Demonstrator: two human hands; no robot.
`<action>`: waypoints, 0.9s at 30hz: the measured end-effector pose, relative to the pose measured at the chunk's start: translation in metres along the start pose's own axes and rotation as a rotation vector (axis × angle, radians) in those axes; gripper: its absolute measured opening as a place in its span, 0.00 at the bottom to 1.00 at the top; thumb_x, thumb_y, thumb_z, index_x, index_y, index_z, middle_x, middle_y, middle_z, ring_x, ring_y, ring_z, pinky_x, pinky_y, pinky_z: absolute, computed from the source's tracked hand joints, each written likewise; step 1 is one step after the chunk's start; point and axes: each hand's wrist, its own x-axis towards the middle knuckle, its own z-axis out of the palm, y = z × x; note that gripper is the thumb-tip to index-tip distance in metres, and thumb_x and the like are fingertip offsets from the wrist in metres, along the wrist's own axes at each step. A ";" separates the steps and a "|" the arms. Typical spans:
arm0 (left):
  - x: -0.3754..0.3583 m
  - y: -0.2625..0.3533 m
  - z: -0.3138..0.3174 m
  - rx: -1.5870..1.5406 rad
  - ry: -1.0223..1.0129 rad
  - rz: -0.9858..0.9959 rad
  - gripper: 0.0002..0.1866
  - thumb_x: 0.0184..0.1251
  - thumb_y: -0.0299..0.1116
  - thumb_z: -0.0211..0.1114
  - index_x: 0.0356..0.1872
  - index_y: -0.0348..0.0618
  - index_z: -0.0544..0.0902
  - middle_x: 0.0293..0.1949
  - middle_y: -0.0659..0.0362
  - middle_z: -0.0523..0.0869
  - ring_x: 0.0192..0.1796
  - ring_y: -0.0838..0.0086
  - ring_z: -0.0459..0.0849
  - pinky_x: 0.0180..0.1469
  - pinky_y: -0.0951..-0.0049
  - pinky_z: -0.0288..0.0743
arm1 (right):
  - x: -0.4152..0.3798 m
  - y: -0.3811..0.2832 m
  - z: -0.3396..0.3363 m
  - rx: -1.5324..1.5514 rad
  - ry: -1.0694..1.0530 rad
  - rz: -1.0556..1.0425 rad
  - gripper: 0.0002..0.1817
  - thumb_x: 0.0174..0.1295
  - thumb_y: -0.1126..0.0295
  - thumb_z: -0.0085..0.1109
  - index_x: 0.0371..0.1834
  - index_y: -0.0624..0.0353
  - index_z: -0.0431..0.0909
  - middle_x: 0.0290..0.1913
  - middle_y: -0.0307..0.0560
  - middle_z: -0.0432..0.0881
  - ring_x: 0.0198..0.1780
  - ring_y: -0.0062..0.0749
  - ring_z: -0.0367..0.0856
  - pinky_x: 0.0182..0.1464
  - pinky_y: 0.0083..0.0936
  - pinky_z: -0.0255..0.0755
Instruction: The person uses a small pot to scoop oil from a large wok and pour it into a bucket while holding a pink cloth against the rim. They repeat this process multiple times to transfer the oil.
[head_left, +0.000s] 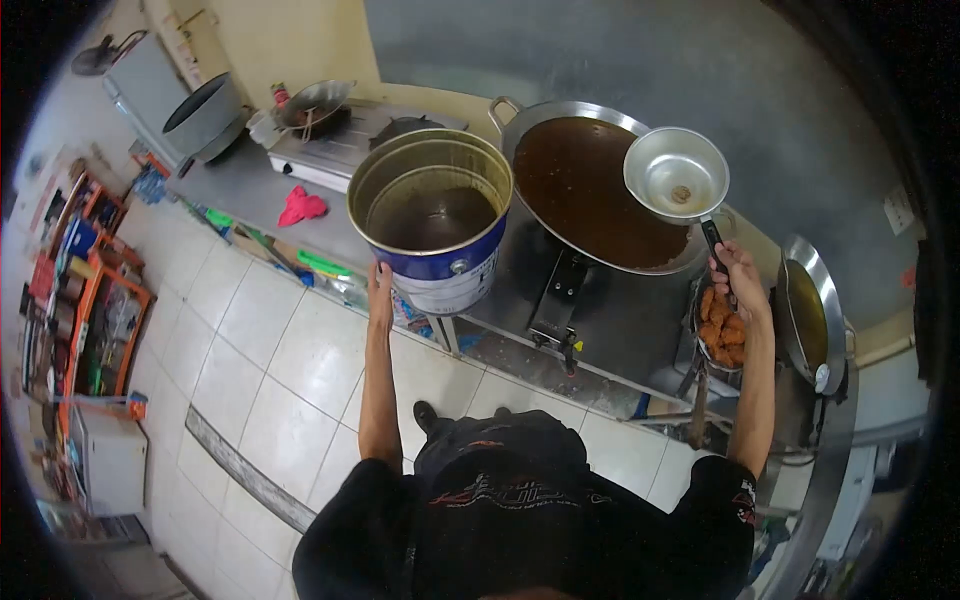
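Observation:
In my right hand [738, 276] is the black handle of a small metal saucepan [680, 170], its fingers closed round it. The saucepan is over the right side of a large wok [600, 190] full of dark brown liquid, with a small brownish residue in its bottom. My left hand [381, 290] is against the left side of a large blue and white metal bucket [445, 275], fingers at its wall just below the rim; part of the grip is hidden. Dark liquid lies inside the bucket, which stands left of the wok.
Fried pieces [722, 330] fill a container below my right hand. Farther right is another wok [808, 320] with yellowish oil. A gas stove [340, 140] with a small wok [315, 105], a pink cloth [301, 206] and a grey pot [207, 120] are at the left. A burner valve [555, 310] juts out in front.

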 end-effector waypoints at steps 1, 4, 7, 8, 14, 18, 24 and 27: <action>0.000 -0.001 -0.002 0.012 0.014 -0.006 0.36 0.67 0.56 0.56 0.67 0.39 0.64 0.67 0.46 0.63 0.70 0.61 0.59 0.69 0.63 0.53 | -0.004 0.001 0.007 0.014 0.063 0.009 0.10 0.69 0.63 0.51 0.41 0.57 0.65 0.28 0.35 0.69 0.21 0.12 0.61 0.19 0.11 0.54; 0.007 0.015 -0.005 -0.020 0.009 -0.017 0.35 0.64 0.53 0.62 0.65 0.41 0.67 0.67 0.47 0.63 0.69 0.62 0.59 0.69 0.63 0.53 | -0.018 -0.009 0.035 -0.103 0.147 0.093 0.10 0.69 0.63 0.51 0.37 0.57 0.67 0.26 0.34 0.69 0.21 0.12 0.61 0.18 0.12 0.53; 0.025 0.009 -0.036 0.545 0.057 0.154 0.32 0.63 0.48 0.65 0.63 0.44 0.67 0.68 0.49 0.62 0.71 0.63 0.58 0.71 0.63 0.50 | -0.021 -0.009 0.075 -0.072 0.296 0.102 0.12 0.70 0.61 0.49 0.31 0.56 0.70 0.18 0.30 0.64 0.17 0.12 0.58 0.18 0.15 0.50; 0.038 0.017 -0.049 0.402 0.027 0.145 0.33 0.61 0.48 0.67 0.62 0.43 0.67 0.68 0.48 0.63 0.70 0.63 0.59 0.71 0.63 0.51 | -0.027 -0.008 0.083 -0.105 0.284 0.067 0.13 0.70 0.60 0.49 0.31 0.56 0.70 0.18 0.30 0.64 0.17 0.13 0.58 0.18 0.15 0.50; 0.254 -0.079 -0.194 0.573 0.221 0.128 0.33 0.58 0.44 0.67 0.61 0.40 0.67 0.62 0.43 0.67 0.65 0.52 0.66 0.65 0.57 0.62 | -0.058 -0.003 0.133 -0.077 0.418 0.008 0.13 0.68 0.58 0.52 0.30 0.54 0.70 0.21 0.29 0.66 0.17 0.14 0.56 0.19 0.16 0.48; 0.366 -0.090 -0.248 1.097 0.270 0.221 0.31 0.56 0.40 0.65 0.63 0.53 0.68 0.60 0.46 0.70 0.68 0.51 0.62 0.65 0.45 0.60 | -0.071 0.000 0.139 -0.079 0.407 0.093 0.15 0.65 0.55 0.57 0.35 0.55 0.70 0.25 0.32 0.69 0.19 0.14 0.58 0.20 0.16 0.51; 0.480 -0.171 -0.323 1.814 0.117 0.272 0.24 0.67 0.51 0.52 0.55 0.44 0.74 0.47 0.50 0.82 0.52 0.54 0.80 0.61 0.45 0.64 | -0.065 -0.005 0.195 -0.156 0.684 0.171 0.14 0.63 0.56 0.60 0.32 0.53 0.70 0.25 0.32 0.71 0.21 0.14 0.60 0.20 0.13 0.52; 0.420 -0.167 -0.296 1.134 0.077 0.076 0.27 0.69 0.54 0.51 0.45 0.35 0.77 0.38 0.52 0.84 0.39 0.56 0.84 0.54 0.59 0.72 | -0.071 0.001 0.223 -0.049 0.640 0.092 0.11 0.68 0.61 0.54 0.30 0.53 0.70 0.23 0.33 0.69 0.21 0.14 0.60 0.21 0.14 0.52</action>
